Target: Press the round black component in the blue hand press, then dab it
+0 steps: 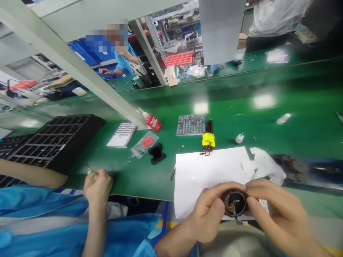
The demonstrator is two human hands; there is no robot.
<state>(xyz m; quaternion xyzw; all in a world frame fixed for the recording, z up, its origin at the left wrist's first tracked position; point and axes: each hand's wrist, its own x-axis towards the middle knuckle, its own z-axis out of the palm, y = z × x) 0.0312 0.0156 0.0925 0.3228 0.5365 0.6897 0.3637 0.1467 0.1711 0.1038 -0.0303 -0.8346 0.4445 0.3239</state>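
Observation:
Both of my hands grip a round black housing above the front edge of a white paper sheet. My left hand closes on its left side, with the thumb near the rim. On the opposite side, the thumb and fingers of my right hand press against it. The housing's open end faces me and shows small parts inside, and a thin flat strip hangs out over the lower rim. A crumpled white cloth lies just beyond my right hand.
Hex keys in a yellow holder lie behind the paper, near a clear compartment tray. A red bottle, a black part and a small dropper bottle stand about. At left, a co-worker's hand works beside black trays.

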